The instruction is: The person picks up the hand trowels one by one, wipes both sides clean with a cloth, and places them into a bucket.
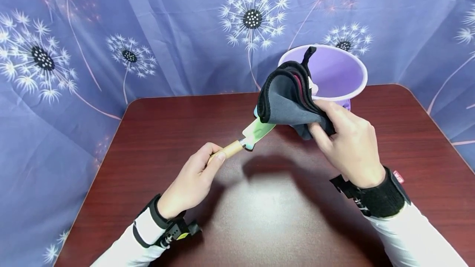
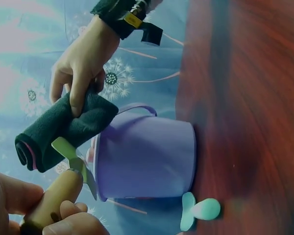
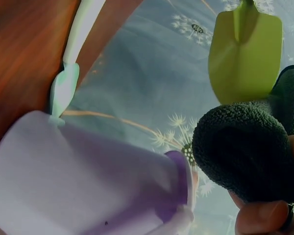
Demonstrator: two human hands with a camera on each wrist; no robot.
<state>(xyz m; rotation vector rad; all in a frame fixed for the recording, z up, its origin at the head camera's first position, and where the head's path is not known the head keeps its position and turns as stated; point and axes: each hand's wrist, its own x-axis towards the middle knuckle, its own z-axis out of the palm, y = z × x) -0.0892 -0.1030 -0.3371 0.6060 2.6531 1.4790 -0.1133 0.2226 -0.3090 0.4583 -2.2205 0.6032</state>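
My left hand [image 1: 191,180] grips the wooden handle of a small garden trowel [image 1: 231,149], whose green blade points up and to the right. A folded dark grey cloth [image 1: 287,104] with black edging and a hanging loop is pinched in my right hand [image 1: 349,145]. In the right wrist view the trowel's blade [image 3: 245,56] meets or overlaps the cloth [image 3: 245,147]; I cannot tell whether they touch. From the head the blade's tip is hidden by the cloth, which hangs in front of the rim of a purple bucket [image 1: 365,73].
A mint-green toy shovel [image 3: 66,90] lies on the table beside the bucket, mostly hidden in the head view. Something whitish [image 1: 313,87] shows at the bucket's rim. The dark red tabletop [image 1: 174,122] ends at a blue dandelion-print curtain [image 1: 185,32].
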